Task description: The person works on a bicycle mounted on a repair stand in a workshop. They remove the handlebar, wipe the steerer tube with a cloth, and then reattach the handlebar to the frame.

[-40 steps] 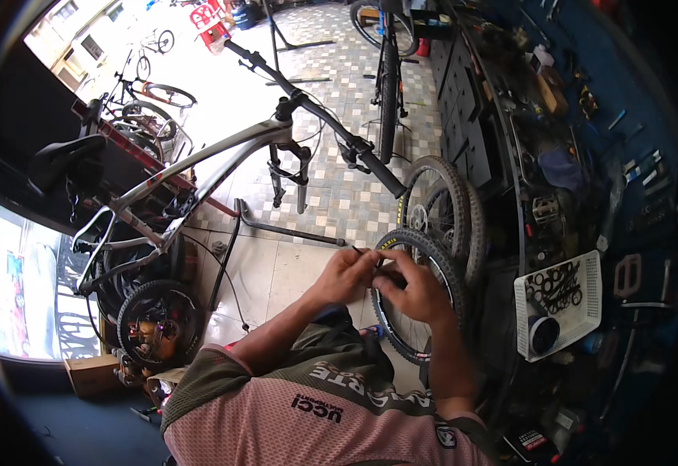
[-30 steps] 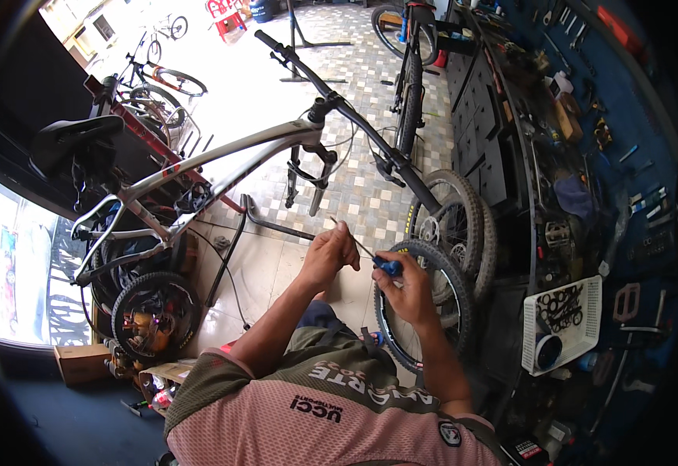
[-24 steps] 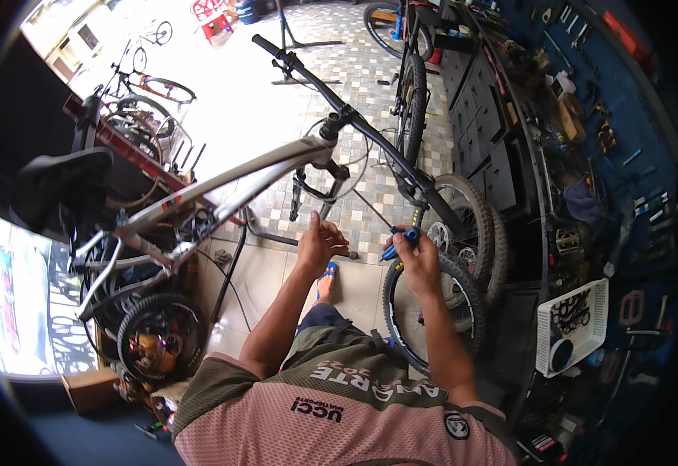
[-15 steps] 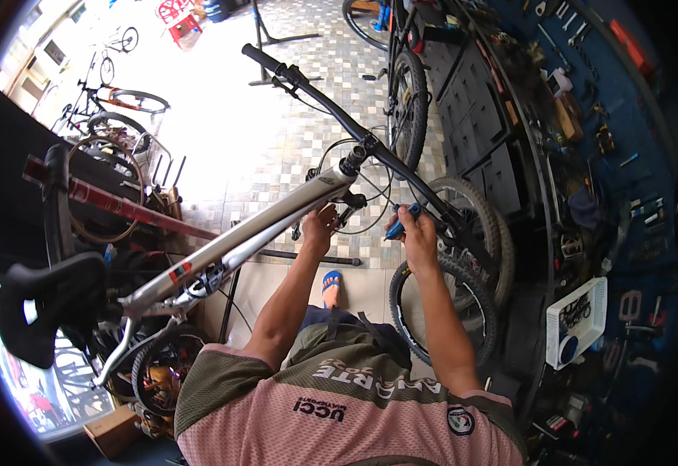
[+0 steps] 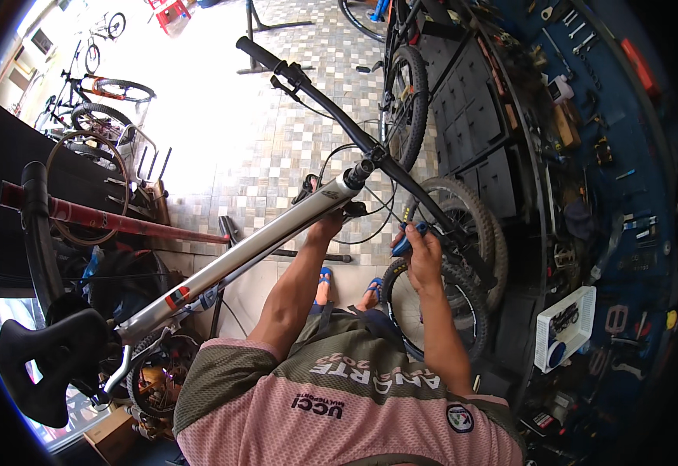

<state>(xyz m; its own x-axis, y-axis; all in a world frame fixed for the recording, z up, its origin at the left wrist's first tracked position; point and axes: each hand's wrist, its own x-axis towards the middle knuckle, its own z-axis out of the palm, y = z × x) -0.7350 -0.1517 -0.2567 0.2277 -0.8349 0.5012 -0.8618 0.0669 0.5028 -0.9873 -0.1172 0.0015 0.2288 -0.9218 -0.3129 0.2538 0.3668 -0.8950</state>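
Observation:
My left hand is raised under the silver bicycle frame, beside the fork; its fingers are mostly hidden behind the frame. To the right of the fork, my right hand is closed around a blue-handled tool. The frame runs diagonally from the black saddle at lower left up to the head tube. Black handlebars with hanging cables lie across it, passing just above and right of my right hand.
Loose wheels lean by black drawers on the right, near a white plastic basket and a tool wall. Another bike stands ahead. A red bar and parked bikes are on the left.
My hands have separated and reached forward, the left going under the frame. The blue-handled tool came into clear view in my right hand. The frame now lies closer across my left side.

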